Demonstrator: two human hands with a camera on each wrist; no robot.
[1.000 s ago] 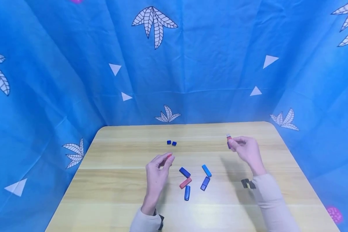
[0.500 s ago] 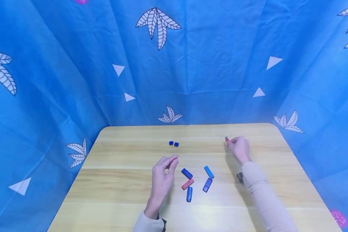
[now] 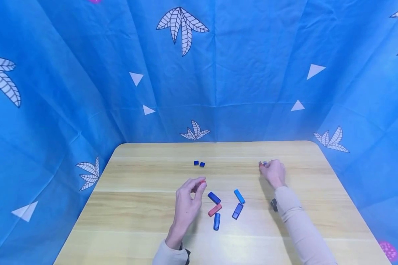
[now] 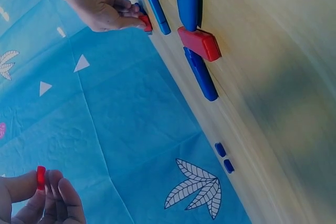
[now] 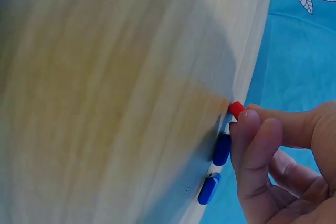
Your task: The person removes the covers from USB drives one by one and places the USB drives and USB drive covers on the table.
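Observation:
Near the middle of the table, my left hand (image 3: pixel 187 202) pinches a small red cap (image 4: pixel 41 178) between thumb and fingers, above the surface. At the back right, my right hand (image 3: pixel 273 173) pinches a red USB stick (image 5: pixel 237 109) low at the tabletop. Beside it lie two blue USB sticks (image 5: pixel 222 149), mostly hidden by the hand in the head view. Between the hands lie a dark blue stick (image 3: pixel 214 198), a red stick (image 3: pixel 215 210), a blue stick (image 3: pixel 217 222), a light blue stick (image 3: pixel 239 196) and a purple-blue stick (image 3: pixel 237 211).
Two small dark blue caps (image 3: pixel 199 163) lie toward the back of the wooden table (image 3: pixel 126 209). A blue patterned curtain (image 3: pixel 252 73) hangs behind the table and along its sides. A dark band (image 3: pixel 274 204) shows at the right sleeve.
My right hand has lowered the red USB stick to the tabletop, and the stick's metal end now points less visibly outward. My left hand has shifted slightly right, still pinching the red cap.

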